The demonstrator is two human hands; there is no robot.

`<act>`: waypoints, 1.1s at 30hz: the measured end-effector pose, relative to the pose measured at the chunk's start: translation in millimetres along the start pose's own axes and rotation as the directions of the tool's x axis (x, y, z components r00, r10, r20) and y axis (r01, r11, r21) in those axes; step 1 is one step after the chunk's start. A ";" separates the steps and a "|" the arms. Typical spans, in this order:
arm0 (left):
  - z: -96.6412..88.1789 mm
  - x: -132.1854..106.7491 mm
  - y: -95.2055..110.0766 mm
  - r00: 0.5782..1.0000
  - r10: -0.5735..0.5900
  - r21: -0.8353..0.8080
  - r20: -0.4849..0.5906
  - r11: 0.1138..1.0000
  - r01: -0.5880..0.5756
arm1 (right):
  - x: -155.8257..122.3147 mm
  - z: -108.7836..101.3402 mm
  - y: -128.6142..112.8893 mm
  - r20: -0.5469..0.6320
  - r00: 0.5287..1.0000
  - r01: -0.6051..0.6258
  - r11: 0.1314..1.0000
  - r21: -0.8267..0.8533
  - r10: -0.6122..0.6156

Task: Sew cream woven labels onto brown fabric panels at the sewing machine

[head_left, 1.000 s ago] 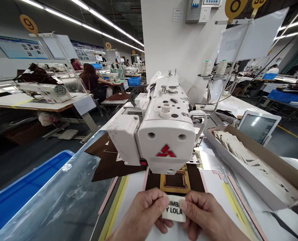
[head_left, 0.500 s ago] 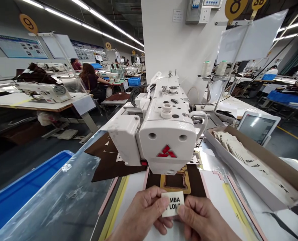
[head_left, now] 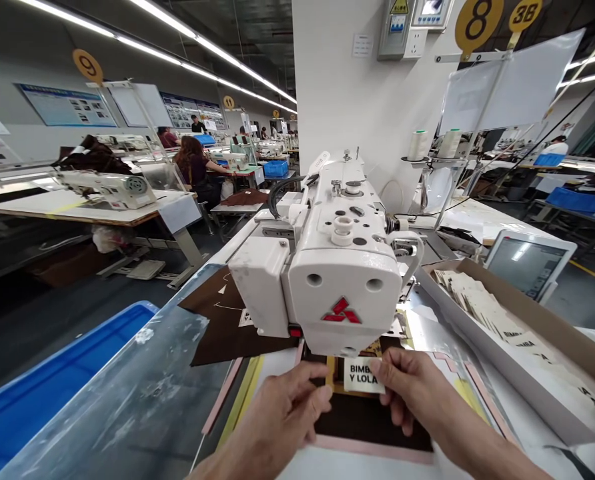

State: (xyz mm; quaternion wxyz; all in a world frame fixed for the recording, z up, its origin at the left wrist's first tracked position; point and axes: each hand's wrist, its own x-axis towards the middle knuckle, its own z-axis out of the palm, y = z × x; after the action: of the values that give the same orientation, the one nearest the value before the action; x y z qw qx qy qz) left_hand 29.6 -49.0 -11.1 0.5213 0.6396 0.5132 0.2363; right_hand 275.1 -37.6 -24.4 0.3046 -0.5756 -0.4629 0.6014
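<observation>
My right hand [head_left: 411, 388] pinches a cream fabric label [head_left: 360, 379] printed "BIMBA Y LOLA" by its right edge. The label lies over the window of a tan template frame [head_left: 331, 377], just below the head of a white sewing machine [head_left: 345, 287]. At the frame's left side is my left hand [head_left: 295, 403], its fingers loosely bent and apart with nothing in them. Under the frame spreads dark brown fabric [head_left: 350, 423]. Another brown piece [head_left: 222, 343], with a label partly hidden by the machine, lies to the left.
On the right stands a long cardboard box [head_left: 515, 383] of labels, with a tablet screen [head_left: 526, 263] behind it. A blue bin [head_left: 67, 360] is at the left below the table edge. Thread cones [head_left: 417, 145] stand behind the machine. Other people work farther back.
The label has moved forward from near my body to the template frame. My left hand has let go of it, while my right hand keeps its hold. The view has shifted slightly.
</observation>
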 end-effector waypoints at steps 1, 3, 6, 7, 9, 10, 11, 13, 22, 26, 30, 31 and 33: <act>-4.8 -0.6 0.3 0.993 0.111 0.154 -0.028 0.982 -0.105 | 6.3 -2.2 -2.6 -0.010 1.000 -0.006 1.000 -0.014 0.006; -12.3 -1.4 1.4 0.926 0.377 0.412 0.014 0.842 -0.349 | 16.9 -4.4 -5.9 -0.017 1.000 -0.018 0.999 -0.048 0.017; -16.6 -0.1 4.1 0.783 0.603 0.574 0.153 0.591 -0.567 | 24.6 -2.5 -9.1 -0.025 0.999 -0.042 0.993 -0.112 0.039; -16.5 1.1 5.1 0.754 0.630 0.603 0.185 0.534 -0.593 | 25.1 -1.1 -10.5 -0.029 0.998 -0.051 0.990 -0.133 0.047; -15.4 4.2 6.9 0.717 0.662 0.654 0.219 0.445 -0.611 | 24.4 1.7 -14.3 -0.037 0.998 -0.065 0.982 -0.175 0.059; -14.6 6.0 7.5 0.704 0.671 0.674 0.233 0.411 -0.614 | 23.8 2.9 -16.5 -0.038 0.997 -0.070 0.978 -0.196 0.063; -13.9 7.8 7.8 0.697 0.673 0.689 0.245 0.385 -0.614 | 23.1 3.9 -18.6 -0.037 0.997 -0.074 0.974 -0.216 0.067; -12.8 11.5 7.3 0.686 0.679 0.713 0.261 0.343 -0.611 | 22.0 5.1 -22.0 -0.029 0.997 -0.076 0.965 -0.252 0.071; -13.0 20.5 -0.7 0.731 0.598 0.742 0.328 0.316 -0.591 | 20.5 4.3 -24.0 -0.002 0.998 -0.054 0.939 -0.339 0.057; -13.5 21.0 0.8 0.731 0.594 0.732 0.336 0.322 -0.600 | 21.9 0.5 -24.0 0.006 0.999 -0.048 0.941 -0.335 0.054; -15.5 21.3 -1.3 0.724 0.602 0.719 0.337 0.332 -0.611 | 23.8 -0.9 -25.8 0.006 0.999 -0.041 0.937 -0.348 0.046; -16.2 21.4 -2.7 0.719 0.608 0.716 0.336 0.331 -0.614 | 23.9 -0.7 -26.5 0.008 0.999 -0.037 0.934 -0.354 0.042; -17.8 22.1 -6.0 0.708 0.624 0.715 0.330 0.325 -0.619 | 23.8 -0.2 -27.7 0.015 1.000 -0.020 0.930 -0.367 0.028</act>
State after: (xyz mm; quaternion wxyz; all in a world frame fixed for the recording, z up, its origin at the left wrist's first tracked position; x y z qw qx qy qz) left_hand 20.2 -21.9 -15.6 0.0527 0.9442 0.2782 0.1683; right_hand 267.0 -5.5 -9.0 0.1798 -0.6219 -0.5630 0.5138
